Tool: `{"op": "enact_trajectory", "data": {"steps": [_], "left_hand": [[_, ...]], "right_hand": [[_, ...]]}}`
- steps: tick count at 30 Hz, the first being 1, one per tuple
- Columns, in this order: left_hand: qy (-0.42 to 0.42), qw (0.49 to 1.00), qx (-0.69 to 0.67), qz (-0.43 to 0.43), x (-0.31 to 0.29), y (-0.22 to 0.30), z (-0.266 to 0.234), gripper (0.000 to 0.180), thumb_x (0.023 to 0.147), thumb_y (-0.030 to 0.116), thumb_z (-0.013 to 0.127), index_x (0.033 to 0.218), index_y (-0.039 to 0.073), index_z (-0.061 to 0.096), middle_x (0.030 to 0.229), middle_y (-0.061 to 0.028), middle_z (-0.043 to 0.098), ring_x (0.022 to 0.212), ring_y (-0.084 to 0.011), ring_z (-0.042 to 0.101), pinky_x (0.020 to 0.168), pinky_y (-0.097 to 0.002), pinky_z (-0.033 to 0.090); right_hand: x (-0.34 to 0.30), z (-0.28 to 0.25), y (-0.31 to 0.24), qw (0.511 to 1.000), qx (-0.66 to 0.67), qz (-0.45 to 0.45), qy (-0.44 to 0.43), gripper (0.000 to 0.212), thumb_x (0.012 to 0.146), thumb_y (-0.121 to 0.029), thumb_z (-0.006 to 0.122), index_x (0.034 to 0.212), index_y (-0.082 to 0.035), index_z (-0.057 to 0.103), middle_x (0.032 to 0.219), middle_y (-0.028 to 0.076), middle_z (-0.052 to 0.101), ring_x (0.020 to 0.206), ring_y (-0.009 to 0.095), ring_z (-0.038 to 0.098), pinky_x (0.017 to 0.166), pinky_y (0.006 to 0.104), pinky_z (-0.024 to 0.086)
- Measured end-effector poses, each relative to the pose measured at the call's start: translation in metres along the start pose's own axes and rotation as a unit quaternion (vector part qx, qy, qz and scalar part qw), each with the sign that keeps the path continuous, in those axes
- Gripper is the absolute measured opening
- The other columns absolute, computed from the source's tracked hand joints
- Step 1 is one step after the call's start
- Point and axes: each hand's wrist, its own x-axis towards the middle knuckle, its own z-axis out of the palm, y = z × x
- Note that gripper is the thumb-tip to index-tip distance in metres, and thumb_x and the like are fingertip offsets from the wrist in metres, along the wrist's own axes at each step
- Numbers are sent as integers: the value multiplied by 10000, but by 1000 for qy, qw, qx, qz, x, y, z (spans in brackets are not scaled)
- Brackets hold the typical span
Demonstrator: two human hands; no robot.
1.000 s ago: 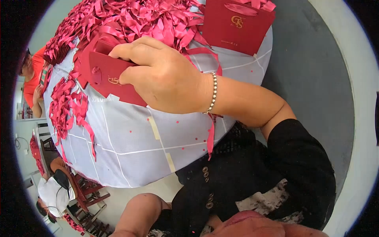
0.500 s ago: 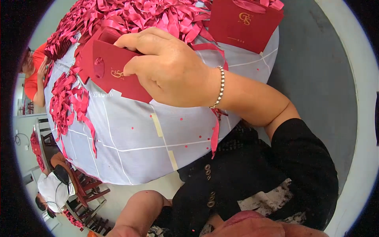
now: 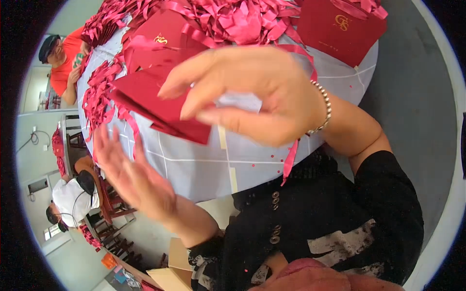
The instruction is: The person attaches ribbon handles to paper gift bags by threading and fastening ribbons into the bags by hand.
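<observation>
A red paper gift bag [image 3: 145, 89] is tilted over the table, its folded edge turned toward my left side. My right hand [image 3: 267, 97], with a beaded bracelet at the wrist, hovers over the bag's right part. Its fingers are curved and apart from the thumb; no grip on the bag shows. My left hand [image 3: 138, 174], smeared by motion, is raised just left of the bag with its fingers spread and nothing in them. Behind lies another red bag [image 3: 167, 26] with a gold emblem and pink ribbon handles.
Pink ribbons [image 3: 242, 22] pile up along the table's far side, with more ribbons [image 3: 99, 92] at its left. A red bag [image 3: 335, 31] lies at the far right on the checked tablecloth [image 3: 194, 169]. A person in orange [image 3: 65, 63] sits across the table.
My left hand has risen from the lower edge to beside the bag. The bag has tipped, and my right hand's fingers have spread away from it. The whole view has shifted.
</observation>
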Motion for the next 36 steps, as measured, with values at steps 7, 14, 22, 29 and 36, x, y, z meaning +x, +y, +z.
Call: {"op": "enact_trajectory", "data": {"steps": [7, 14, 22, 29, 36], "left_hand": [[35, 987, -3, -154, 1, -35, -4, 846, 916, 82, 697, 1562, 36, 152, 1575, -214, 278, 1425, -363, 329, 1115, -463, 353], [-167, 915, 365, -49, 4, -54, -28, 778, 815, 218, 813, 1448, -10, 422, 1473, -254, 426, 1383, -390, 392, 1132, -462, 323], [-216, 868, 437, 101, 30, -92, -33, 758, 780, 231, 817, 1407, -5, 463, 1385, -214, 525, 1297, -391, 470, 1114, -443, 365], [-231, 885, 397, 77, 40, -77, -28, 842, 670, 240, 885, 1379, 15, 492, 1320, -189, 520, 1245, -379, 479, 1081, -434, 393], [-179, 883, 389, 193, 43, -30, -3, 689, 567, 144, 911, 1167, 37, 588, 1110, -148, 531, 1067, -372, 500, 931, -456, 435]], "right_hand": [[-8, -39, -13, 929, -22, 126, -348, 287, 779, -118, 793, 1027, -21, 687, 1079, 125, 697, 1006, 299, 676, 869, 380, 537], [-53, -12, -48, 803, -89, 183, -559, 286, 722, -192, 787, 901, -55, 610, 958, 75, 599, 955, 289, 597, 817, 396, 508], [-51, -16, -39, 806, -40, 244, -538, 103, 854, -131, 660, 871, -42, 610, 875, 137, 610, 857, 321, 630, 764, 427, 509], [-7, -9, -24, 885, -60, 310, -343, 139, 927, -112, 630, 1015, -8, 654, 904, 168, 692, 834, 331, 676, 726, 410, 516], [31, 21, 23, 963, -166, 120, -175, 99, 876, -48, 684, 953, 7, 657, 954, 166, 657, 839, 322, 651, 775, 379, 526]]}}
